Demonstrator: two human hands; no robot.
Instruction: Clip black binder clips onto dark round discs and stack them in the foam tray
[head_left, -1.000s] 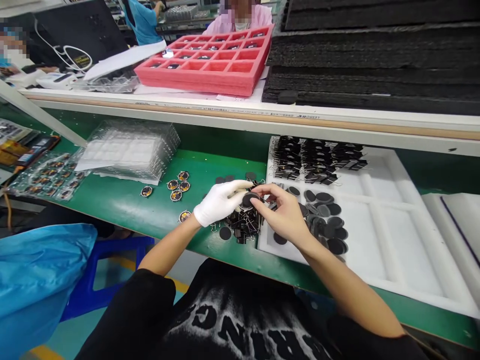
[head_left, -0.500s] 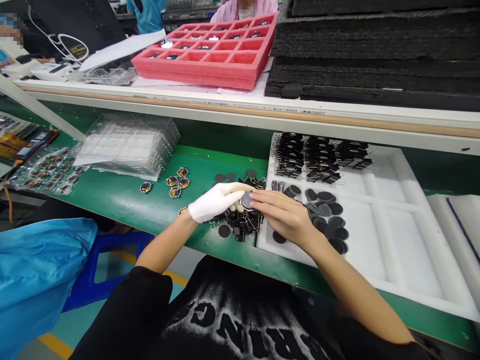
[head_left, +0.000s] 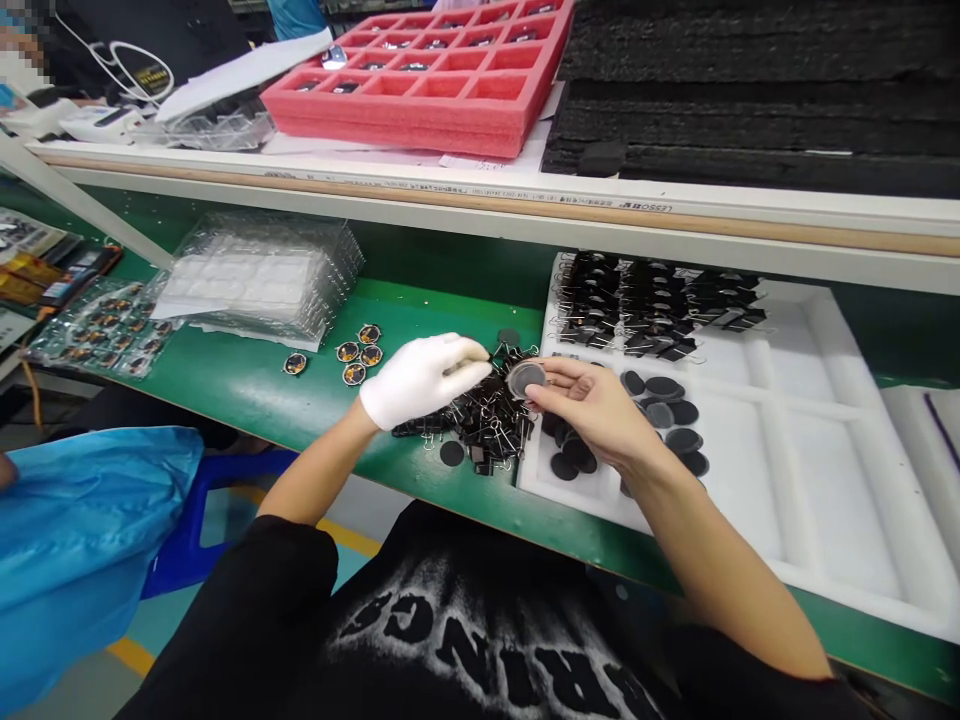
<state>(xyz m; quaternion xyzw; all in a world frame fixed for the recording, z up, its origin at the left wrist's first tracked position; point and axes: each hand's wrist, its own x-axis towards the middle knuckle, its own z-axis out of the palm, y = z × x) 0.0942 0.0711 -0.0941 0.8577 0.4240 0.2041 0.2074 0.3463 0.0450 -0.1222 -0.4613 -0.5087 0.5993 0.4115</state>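
My right hand is bare and pinches a grey round disc with a pale rim between thumb and fingers, its flat face toward me. To its left, my left hand, in a white glove, is over a heap of black binder clips. The gloved thumb and fingers are curved with a gap between them, and their tips are close to the clips. Whether they touch one is hard to see. Loose dark discs lie below my right hand on a white foam tray.
Clipped pieces stand in rows at the tray's back. Several small round parts with orange insides lie left, near stacked clear plastic trays. A shelf edge crosses above, bearing a red foam tray. A blue-sleeved person is at left.
My hands have moved apart. The disc has gone from between both hands into my right hand alone, while my gloved hand has drawn left over the clips. The view has tilted slightly downward.
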